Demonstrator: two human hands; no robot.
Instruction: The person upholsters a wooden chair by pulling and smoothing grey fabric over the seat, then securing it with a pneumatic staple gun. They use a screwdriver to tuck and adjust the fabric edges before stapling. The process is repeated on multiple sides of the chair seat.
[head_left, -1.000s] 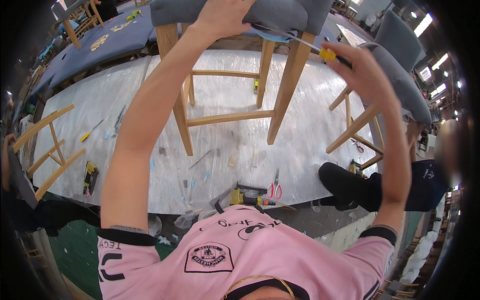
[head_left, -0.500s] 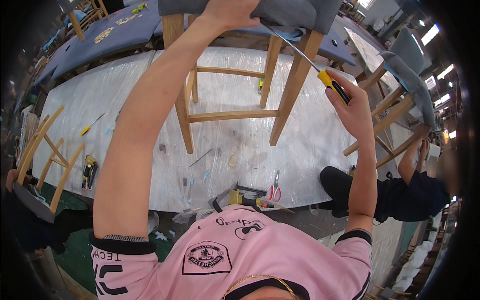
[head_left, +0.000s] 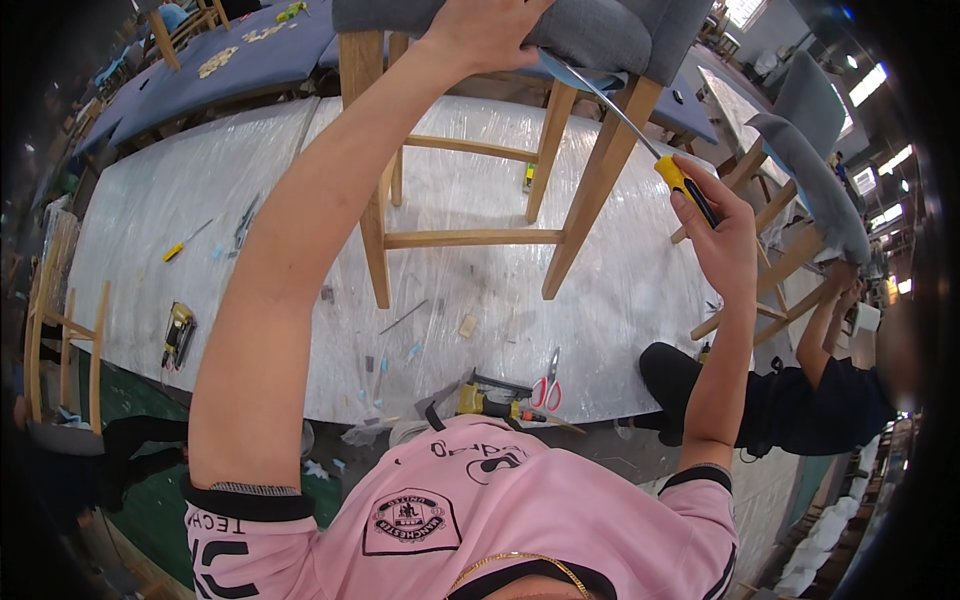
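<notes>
We see a film-covered table [head_left: 610, 310]. On its left part lie a yellow-handled screwdriver [head_left: 174, 253] and, by its near-left corner, a yellow-and-black tool [head_left: 179, 330]. At its near edge we have red-handled scissors [head_left: 552, 368] beside a second tool [head_left: 487, 403]; beyond it, a blue padded surface [head_left: 190, 95]; right of it, a co-worker [head_left: 830, 400] in dark clothes.

A furniture workshop is indicated by several padded chairs [head_left: 610, 40]. Scissors [head_left: 547, 388] and a screwdriver [head_left: 174, 253] are laid on a film-covered table [head_left: 600, 340].
</notes>
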